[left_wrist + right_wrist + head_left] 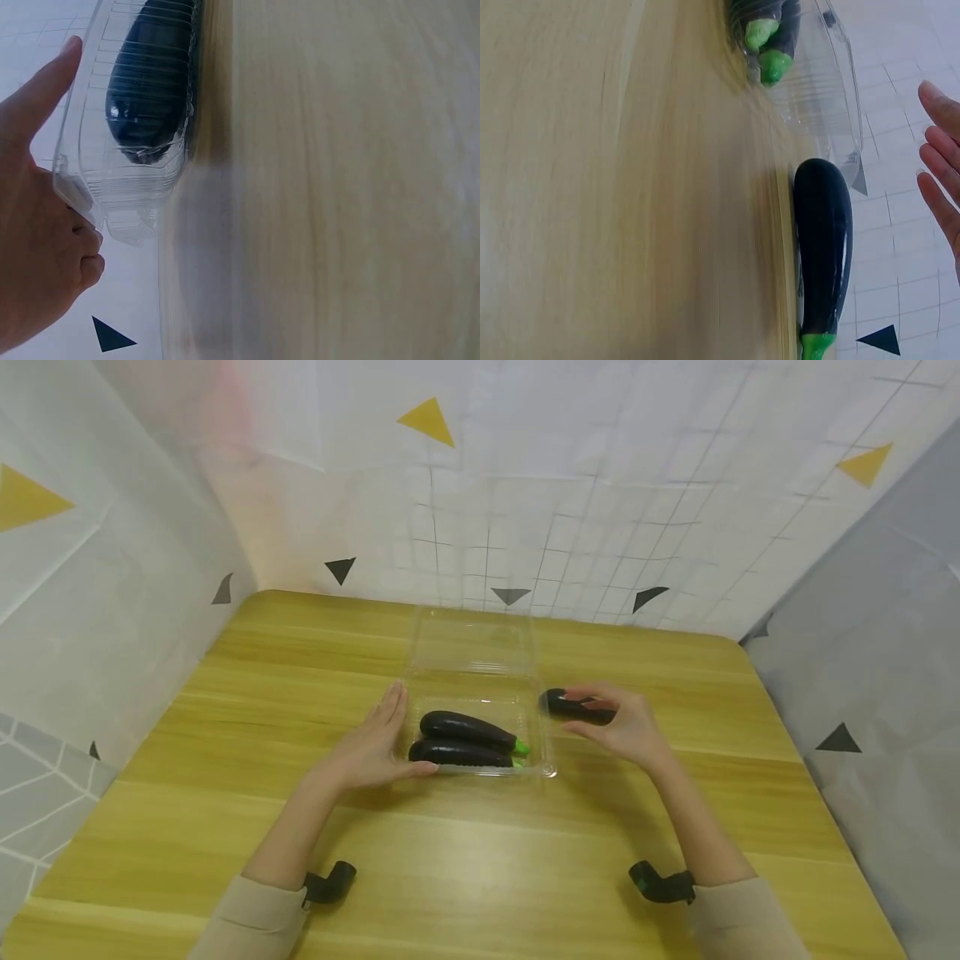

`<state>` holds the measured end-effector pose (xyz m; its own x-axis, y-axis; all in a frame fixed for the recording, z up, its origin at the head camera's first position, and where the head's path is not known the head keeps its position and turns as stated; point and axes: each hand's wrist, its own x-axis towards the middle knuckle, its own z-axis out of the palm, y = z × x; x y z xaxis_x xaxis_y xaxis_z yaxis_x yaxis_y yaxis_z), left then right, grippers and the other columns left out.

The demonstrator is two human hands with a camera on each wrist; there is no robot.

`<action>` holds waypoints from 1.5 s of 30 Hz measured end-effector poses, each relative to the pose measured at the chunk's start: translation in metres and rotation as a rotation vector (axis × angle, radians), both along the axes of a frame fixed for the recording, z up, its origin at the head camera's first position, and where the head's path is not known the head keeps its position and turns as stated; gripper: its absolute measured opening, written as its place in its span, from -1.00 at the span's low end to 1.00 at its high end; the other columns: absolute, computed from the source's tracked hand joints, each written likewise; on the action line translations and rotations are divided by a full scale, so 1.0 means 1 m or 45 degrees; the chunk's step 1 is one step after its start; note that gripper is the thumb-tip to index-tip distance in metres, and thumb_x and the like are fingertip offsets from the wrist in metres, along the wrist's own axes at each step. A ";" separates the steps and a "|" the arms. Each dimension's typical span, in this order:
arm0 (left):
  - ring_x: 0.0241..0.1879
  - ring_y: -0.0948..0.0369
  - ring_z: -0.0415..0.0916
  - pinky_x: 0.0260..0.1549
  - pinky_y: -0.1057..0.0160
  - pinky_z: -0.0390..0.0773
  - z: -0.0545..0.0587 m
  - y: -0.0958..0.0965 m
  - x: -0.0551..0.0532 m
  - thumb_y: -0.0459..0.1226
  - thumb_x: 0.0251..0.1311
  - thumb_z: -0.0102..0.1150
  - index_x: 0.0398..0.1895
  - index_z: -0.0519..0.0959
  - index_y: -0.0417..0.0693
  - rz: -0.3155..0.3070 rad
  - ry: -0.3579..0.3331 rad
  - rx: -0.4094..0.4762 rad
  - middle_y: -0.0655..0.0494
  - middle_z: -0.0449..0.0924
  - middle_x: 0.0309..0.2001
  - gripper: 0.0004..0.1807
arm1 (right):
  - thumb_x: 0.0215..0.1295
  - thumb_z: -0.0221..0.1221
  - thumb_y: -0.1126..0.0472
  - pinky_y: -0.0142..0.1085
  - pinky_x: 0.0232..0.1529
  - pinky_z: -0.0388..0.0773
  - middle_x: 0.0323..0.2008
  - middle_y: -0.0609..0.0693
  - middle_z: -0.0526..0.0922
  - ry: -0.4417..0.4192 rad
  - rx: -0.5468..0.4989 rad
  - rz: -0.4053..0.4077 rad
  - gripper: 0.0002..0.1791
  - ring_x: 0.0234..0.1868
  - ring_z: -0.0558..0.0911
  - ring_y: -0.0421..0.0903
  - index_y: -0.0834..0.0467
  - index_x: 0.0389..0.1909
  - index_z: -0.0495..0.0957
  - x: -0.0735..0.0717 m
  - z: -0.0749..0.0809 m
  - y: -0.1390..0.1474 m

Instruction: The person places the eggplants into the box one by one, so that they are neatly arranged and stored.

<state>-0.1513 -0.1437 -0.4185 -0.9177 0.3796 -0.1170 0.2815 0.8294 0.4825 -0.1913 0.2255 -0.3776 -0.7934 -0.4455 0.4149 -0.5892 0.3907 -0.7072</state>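
A clear plastic clamshell container lies on the table with its lid folded back behind it. Inside, two dark eggplants, a rear one and a front one, lie side by side, green stems to the right. My left hand rests on the container's left end, fingers straight along the side and thumb at the front rim. To the right of the container lies a third eggplant. My right hand hovers above it, thumb and fingers spread; the right wrist view shows a gap between them.
The wooden table is backed by white sheeting with black and yellow triangles. Similar sheeting hangs at both sides. A black wrist mount sits at the left cuff and another at the right.
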 end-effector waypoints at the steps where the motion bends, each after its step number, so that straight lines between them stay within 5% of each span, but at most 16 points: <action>1: 0.48 -0.03 -0.45 0.39 -0.05 -0.13 0.000 0.000 0.000 0.38 -0.01 0.16 0.50 -0.38 -0.24 0.003 -0.003 -0.002 -0.08 -0.58 0.51 0.36 | -0.16 0.44 0.54 0.02 -0.10 0.58 -0.14 0.30 0.66 0.000 0.004 -0.004 -0.50 -0.11 0.61 0.28 0.41 -0.08 0.58 -0.001 -0.001 0.002; 9: 0.46 -0.12 -0.40 0.37 -0.10 -0.08 0.000 0.000 0.000 0.38 -0.01 0.16 0.50 -0.39 -0.21 0.007 -0.005 -0.006 -0.06 -0.59 0.51 0.36 | -0.14 0.48 0.45 -0.23 -0.08 0.61 -0.11 0.19 0.68 -0.008 0.028 -0.075 -0.47 -0.08 0.65 -0.04 0.29 -0.03 0.61 -0.017 -0.027 0.023; 15: 0.47 -0.07 -0.43 0.38 -0.07 -0.11 0.000 0.000 0.001 0.38 -0.01 0.17 0.50 -0.39 -0.22 0.002 -0.001 0.000 -0.07 -0.60 0.51 0.36 | -0.04 0.47 0.30 -0.04 -0.06 0.58 -0.06 0.14 0.68 -0.046 0.059 -0.088 -0.48 -0.06 0.62 0.18 0.26 0.02 0.59 -0.024 -0.037 0.033; 22: 0.47 -0.10 -0.41 0.37 -0.08 -0.09 -0.001 0.000 0.000 0.38 -0.01 0.16 0.50 -0.39 -0.21 0.001 -0.002 -0.008 -0.07 -0.60 0.51 0.36 | -0.05 0.48 0.28 0.01 -0.07 0.57 -0.08 0.20 0.67 -0.060 0.036 -0.107 -0.48 -0.07 0.63 0.19 0.28 0.00 0.60 -0.029 -0.043 0.041; 29: 0.47 -0.06 -0.44 0.38 -0.07 -0.12 0.000 0.000 0.000 0.35 0.01 0.19 0.50 -0.39 -0.23 -0.005 -0.003 0.005 -0.09 -0.60 0.51 0.35 | -0.06 0.47 0.37 -0.01 -0.07 0.58 -0.07 0.19 0.68 -0.074 0.065 -0.148 -0.48 -0.06 0.64 0.06 0.22 0.02 0.60 -0.030 -0.041 0.044; 37: 0.47 -0.03 -0.46 0.39 -0.06 -0.15 0.002 0.000 0.001 0.36 0.01 0.17 0.50 -0.39 -0.23 -0.002 -0.014 -0.006 -0.07 -0.61 0.51 0.35 | -0.03 0.41 0.47 0.08 -0.04 0.55 -0.07 0.33 0.63 -0.152 0.064 -0.143 -0.53 -0.04 0.58 0.32 0.39 -0.02 0.57 -0.022 -0.025 0.035; 45: 0.47 -0.06 -0.43 0.38 -0.07 -0.11 0.003 0.000 0.002 0.36 0.00 0.18 0.50 -0.38 -0.23 0.001 -0.007 -0.011 -0.07 -0.59 0.51 0.35 | 0.02 0.44 0.29 0.00 0.04 0.53 -0.01 0.23 0.64 -0.218 0.101 -0.179 -0.49 0.04 0.59 0.18 0.32 0.03 0.58 -0.048 -0.060 0.052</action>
